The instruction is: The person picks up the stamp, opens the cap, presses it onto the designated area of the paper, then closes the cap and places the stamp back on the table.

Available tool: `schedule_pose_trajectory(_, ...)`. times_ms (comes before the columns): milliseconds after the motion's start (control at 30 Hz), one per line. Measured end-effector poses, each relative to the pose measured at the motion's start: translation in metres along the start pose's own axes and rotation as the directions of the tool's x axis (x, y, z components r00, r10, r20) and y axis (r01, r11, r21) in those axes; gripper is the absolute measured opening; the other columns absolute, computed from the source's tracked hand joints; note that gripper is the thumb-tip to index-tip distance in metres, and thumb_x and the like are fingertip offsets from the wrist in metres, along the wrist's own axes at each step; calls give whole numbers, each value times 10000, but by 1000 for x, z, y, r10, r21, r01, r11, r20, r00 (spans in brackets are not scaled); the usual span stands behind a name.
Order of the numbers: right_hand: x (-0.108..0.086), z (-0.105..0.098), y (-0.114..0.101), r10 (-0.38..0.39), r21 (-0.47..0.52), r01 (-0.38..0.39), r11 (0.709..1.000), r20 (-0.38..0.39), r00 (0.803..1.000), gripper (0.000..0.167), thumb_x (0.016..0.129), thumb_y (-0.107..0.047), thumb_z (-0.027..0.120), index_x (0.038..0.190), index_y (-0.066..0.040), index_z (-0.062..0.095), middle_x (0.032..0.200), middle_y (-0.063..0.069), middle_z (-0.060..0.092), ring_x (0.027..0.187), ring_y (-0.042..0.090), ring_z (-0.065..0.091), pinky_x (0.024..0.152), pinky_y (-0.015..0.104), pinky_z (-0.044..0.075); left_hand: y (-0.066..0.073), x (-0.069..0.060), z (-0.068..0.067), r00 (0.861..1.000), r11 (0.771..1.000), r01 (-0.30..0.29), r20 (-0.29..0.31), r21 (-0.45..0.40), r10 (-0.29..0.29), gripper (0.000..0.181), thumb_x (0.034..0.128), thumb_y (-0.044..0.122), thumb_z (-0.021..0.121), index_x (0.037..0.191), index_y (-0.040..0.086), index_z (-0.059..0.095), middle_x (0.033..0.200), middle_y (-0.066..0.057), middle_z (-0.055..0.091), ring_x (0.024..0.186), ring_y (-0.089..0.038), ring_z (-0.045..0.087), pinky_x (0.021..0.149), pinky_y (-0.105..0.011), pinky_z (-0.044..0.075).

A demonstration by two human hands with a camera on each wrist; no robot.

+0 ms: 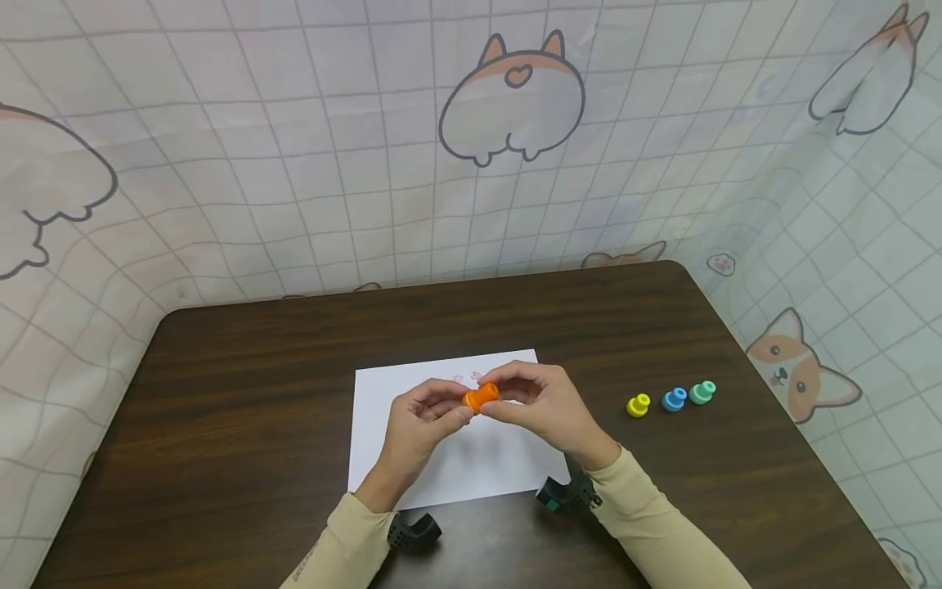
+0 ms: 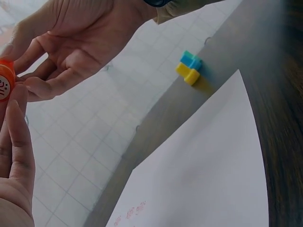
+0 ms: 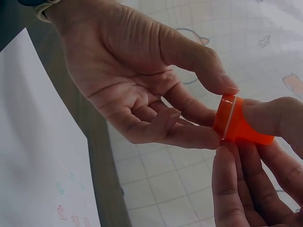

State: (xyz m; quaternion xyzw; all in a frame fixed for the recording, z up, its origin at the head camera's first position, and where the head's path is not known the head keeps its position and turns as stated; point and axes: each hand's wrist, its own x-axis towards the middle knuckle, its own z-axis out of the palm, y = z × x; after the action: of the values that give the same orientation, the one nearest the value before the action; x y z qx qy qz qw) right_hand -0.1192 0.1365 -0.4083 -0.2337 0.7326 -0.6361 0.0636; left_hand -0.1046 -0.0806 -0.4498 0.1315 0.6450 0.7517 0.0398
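Both hands meet over the white paper (image 1: pixel 486 470), holding a small orange stamp (image 1: pixel 482 397) between them. My left hand (image 1: pixel 419 421) pinches its wide end. On the narrower handle end, the thumb and fingers of my right hand (image 1: pixel 540 407) have hold. A thin pale line runs around the wide end of the orange stamp (image 3: pixel 244 124) in the right wrist view. Its round face, marked on white, shows at the edge of the left wrist view. Small red prints (image 1: pixel 477 375) lie near the paper's far edge, partly hidden by the hands.
To the right of the paper stand a yellow stamp (image 1: pixel 638 406), a blue stamp (image 1: pixel 673 400) and a green stamp (image 1: pixel 702 393). The dark wooden table (image 1: pixel 243 425) ends at a patterned white curtain (image 1: pixel 294 164) behind and at the sides.
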Motion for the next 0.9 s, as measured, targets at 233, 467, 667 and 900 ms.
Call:
schedule_pose_trajectory(233,-5,0,3,9,7,-9,1000,-9,1000,286,872,-59,817,1135,14,733,1137,210,732,966,137,735,918,237,618,-1,-4,-3,998,999,45,37,27,-46,354,905,69,783,1197,-86,655,1052,120,754,930,-53,749,866,-235,629)
schedule_pose_trajectory(467,-11,-12,6,43,-8,-43,999,-47,998,304,860,-61,829,1144,-4,737,1152,221,726,934,142,747,884,234,626,0,-7,-14,996,997,70,53,39,-72,350,917,122,786,1197,-52,670,1127,-61,773,992,-76,779,908,-260,624)
schedule_pose_trajectory(667,-18,-29,13,100,-40,-105,994,-113,989,309,858,-64,833,1143,3,737,1156,235,721,918,124,755,874,228,625,3,-12,-33,997,993,81,8,89,-82,314,930,130,773,1187,-28,687,1215,-333,698,984,-80,781,904,-232,619)
schedule_pose_trajectory(900,-29,-49,28,154,-120,-180,976,-198,968,341,872,-110,833,1171,13,728,1172,236,731,924,89,762,858,215,621,5,-21,-59,993,957,86,-103,276,-59,237,929,225,789,1114,82,748,1134,-164,774,992,-69,766,903,-196,603)
